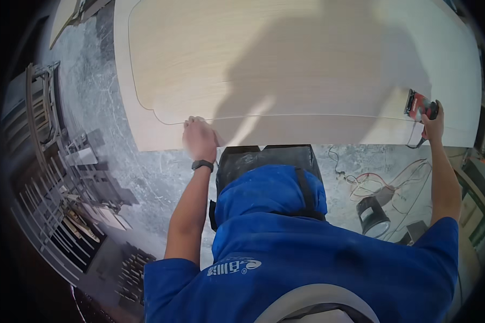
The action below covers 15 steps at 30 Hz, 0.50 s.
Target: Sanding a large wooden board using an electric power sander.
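A large pale wooden panel (pixel 194 64) lies in front of me, with a curved line running along its border. My left hand (pixel 199 137) rests on the panel's near edge, fingers laid on the surface and holding nothing; it is a little blurred. Out at the right, my right hand (pixel 435 125) is wrapped round a red and black power sander (pixel 418 106). The sander sits on the panel near the line, by its right end. A dark cord hangs from the tool over the near edge.
Coiled red and pale cords (pixel 361 185) lie on the grey floor at the right, beside a dark bucket (pixel 373 218). Racks with rods and strips (pixel 59 194) stand at the left. A black box-like object (pixel 269 156) is between me and the panel.
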Tool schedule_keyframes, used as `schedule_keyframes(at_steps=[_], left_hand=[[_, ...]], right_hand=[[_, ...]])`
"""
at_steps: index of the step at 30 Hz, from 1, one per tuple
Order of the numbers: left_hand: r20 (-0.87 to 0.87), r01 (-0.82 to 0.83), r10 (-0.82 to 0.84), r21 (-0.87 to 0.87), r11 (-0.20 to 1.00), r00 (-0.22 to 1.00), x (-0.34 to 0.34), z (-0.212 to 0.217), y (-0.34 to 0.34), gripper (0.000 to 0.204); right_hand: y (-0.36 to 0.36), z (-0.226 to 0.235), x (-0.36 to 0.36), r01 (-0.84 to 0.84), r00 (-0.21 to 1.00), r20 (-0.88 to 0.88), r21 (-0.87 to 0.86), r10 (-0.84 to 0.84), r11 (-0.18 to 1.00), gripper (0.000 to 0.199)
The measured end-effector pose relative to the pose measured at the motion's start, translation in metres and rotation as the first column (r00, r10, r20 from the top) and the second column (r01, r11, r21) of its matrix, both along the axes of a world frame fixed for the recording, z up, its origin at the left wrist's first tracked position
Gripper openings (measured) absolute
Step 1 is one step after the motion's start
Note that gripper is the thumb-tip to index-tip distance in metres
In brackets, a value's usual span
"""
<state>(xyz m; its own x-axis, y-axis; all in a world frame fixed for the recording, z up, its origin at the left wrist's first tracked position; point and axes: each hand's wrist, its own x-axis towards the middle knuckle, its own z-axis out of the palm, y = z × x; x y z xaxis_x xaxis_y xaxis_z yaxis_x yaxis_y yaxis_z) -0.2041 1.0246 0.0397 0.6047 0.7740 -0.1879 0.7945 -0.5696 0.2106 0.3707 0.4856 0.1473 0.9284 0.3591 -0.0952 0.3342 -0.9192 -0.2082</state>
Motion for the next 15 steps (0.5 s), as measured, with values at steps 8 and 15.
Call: schedule_keyframes(at_steps=[8, 15], left_hand=[[0.048, 0.125, -0.123, -0.051, 0.991, 0.991, 0.009, 0.027, -0.018, 0.062], [0.056, 0.256, -0.253, -0.069, 0.964, 0.966, -0.004, 0.010, -0.024, 0.065]], right_hand=[[0.131, 0.008, -0.116, -0.040, 0.998, -0.035, 0.100, 0.043, 0.994, 0.075], [0.232, 0.010, -0.203, -0.177, 0.980, -0.061, 0.158, 0.188, 0.971, 0.075]])
